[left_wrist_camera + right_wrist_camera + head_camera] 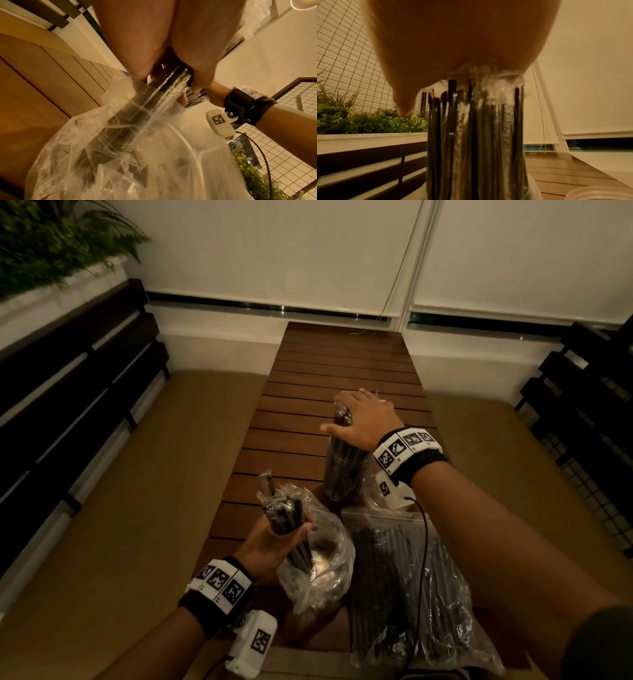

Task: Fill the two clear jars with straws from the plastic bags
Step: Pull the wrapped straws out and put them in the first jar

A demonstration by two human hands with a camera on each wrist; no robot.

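Observation:
My left hand (284, 537) grips a bundle of black straws (282, 513) wrapped in clear film, tilted above a crumpled clear plastic bag (320, 570). In the left wrist view the bundle of straws (154, 102) runs down into that bag (120, 162), where a curved clear rim (190, 146) shows through the plastic. My right hand (359, 419) lies flat, fingers spread, on top of the black straws standing in a clear jar (342, 474). In the right wrist view my palm (462, 40) covers the straw tips in the jar (476, 135).
A large clear bag full of black straws (407, 583) lies on the near right of the slatted wooden table (342, 364). Tan cushioned seats (144, 474) flank the table, with dark slatted backrests (68, 378). A ribbed clear rim (599, 192) shows at lower right.

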